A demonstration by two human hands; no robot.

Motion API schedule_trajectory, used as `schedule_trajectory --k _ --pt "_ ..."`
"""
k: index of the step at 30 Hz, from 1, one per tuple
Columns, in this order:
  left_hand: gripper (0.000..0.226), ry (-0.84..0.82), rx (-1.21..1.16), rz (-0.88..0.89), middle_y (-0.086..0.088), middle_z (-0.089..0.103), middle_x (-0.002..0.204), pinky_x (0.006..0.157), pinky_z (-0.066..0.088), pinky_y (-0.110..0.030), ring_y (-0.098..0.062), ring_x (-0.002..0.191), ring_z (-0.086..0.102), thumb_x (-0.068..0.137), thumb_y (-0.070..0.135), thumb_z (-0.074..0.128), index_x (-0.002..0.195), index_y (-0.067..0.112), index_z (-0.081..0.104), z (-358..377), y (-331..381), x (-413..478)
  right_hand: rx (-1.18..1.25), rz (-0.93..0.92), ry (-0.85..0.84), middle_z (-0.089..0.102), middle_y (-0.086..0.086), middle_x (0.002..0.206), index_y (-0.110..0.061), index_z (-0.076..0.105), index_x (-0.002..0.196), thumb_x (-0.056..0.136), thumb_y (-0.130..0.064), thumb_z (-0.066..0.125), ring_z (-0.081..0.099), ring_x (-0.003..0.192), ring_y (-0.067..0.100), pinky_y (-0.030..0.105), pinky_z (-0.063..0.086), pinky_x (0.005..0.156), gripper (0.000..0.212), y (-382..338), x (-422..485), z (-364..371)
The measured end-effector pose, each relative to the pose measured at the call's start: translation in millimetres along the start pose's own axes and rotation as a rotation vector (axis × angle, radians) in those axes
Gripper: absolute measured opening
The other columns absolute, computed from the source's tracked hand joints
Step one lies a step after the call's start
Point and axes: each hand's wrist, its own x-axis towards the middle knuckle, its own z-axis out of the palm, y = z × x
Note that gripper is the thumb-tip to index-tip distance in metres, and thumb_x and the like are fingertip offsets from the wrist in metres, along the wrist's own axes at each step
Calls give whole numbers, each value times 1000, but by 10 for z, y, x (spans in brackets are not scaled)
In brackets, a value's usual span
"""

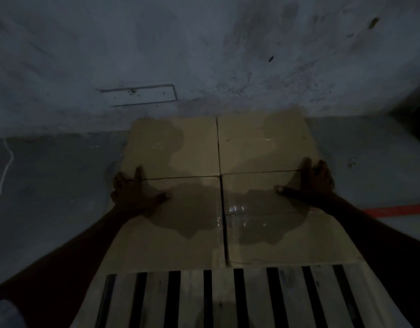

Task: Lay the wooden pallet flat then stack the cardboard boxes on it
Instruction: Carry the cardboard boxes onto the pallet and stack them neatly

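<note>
The wooden pallet (228, 301) lies flat on the floor, its pale slats showing at the bottom of the view. Several cardboard boxes stand on it in a two-by-two block against the wall: far left box (180, 147), far right box (265, 143), near left box (171, 242), near right box (287, 240). My left hand (133, 195) rests with spread fingers on the left edge of the block, across the seam between near and far boxes. My right hand (310, 183) lies the same way on the right edge. The scene is very dim.
A stained grey wall (204, 55) rises right behind the boxes, with a rectangular plate (140, 95) set in it. A white cord (5, 169) hangs at the far left. A red line (393, 210) crosses the floor at the right.
</note>
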Motion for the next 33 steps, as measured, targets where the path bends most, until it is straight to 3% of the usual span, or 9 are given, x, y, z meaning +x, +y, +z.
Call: schedule_trajectory --k 3,6,8,10,15,25,29,31,33 --pt "138 -2 5 15 -26 5 162 116 20 -62 -42 151 3 47 107 38 160 37 1 57 -9 -8 -33 -6 17 -4 27 162 -21 -3 158 46 -100 51 0 152 42 58 10 121 148 49 25 30" --pt "122 114 -12 109 -25 0 167 120 8 -63 -40 155 -3 67 101 18 163 26 9 225 115 -165 -78 -55 99 -9 26 164 -21 -3 159 65 -101 29 -10 153 39 58 0 121 127 12 -62 214" --pt "105 233 2 264 -20 8 168 122 11 -62 -36 156 4 85 87 11 161 15 22 362 326 -353 -103 -184 220 -5 23 166 -18 6 160 81 -89 16 -9 154 37 58 -1 122 106 -136 -212 370" --pt "92 271 12 374 -14 6 170 125 8 -58 -31 157 1 95 77 17 161 13 19 513 554 -564 -137 -304 270 -7 21 167 -18 7 161 93 -76 20 -11 154 35 54 -5 123 90 -289 -389 517" --pt "80 208 70 492 -10 -4 170 126 4 -55 -25 158 -8 101 65 15 163 15 5 684 785 -1078 -169 -419 222 -20 20 165 -18 -8 161 100 -65 26 -19 153 34 52 -7 124 84 -434 -859 798" --pt "75 212 56 490 -11 -2 170 126 6 -54 -25 158 -6 104 59 18 163 14 6 710 907 -1071 -204 -443 197 -20 20 165 -17 -6 161 104 -59 25 -20 153 34 52 -5 125 78 -557 -759 844" --pt "70 230 54 545 -14 7 170 124 11 -58 -28 158 -1 107 53 14 161 9 19 669 1015 -945 -232 -531 304 22 25 163 -8 27 158 105 -49 32 13 152 43 58 4 123 67 -686 -713 757" --pt "64 308 16 595 -17 21 167 122 19 -59 -31 156 15 108 46 24 157 6 32 648 1124 -854 -178 -590 419 46 23 148 -5 48 145 103 -43 40 38 139 45 60 19 119 58 -848 -629 707" --pt "61 415 -1 594 -21 36 160 118 28 -58 -38 146 37 105 44 37 153 6 40 597 1189 -737 -113 -581 472 49 24 142 -4 51 141 101 -44 40 43 133 46 59 24 116 58 -1035 -514 680"
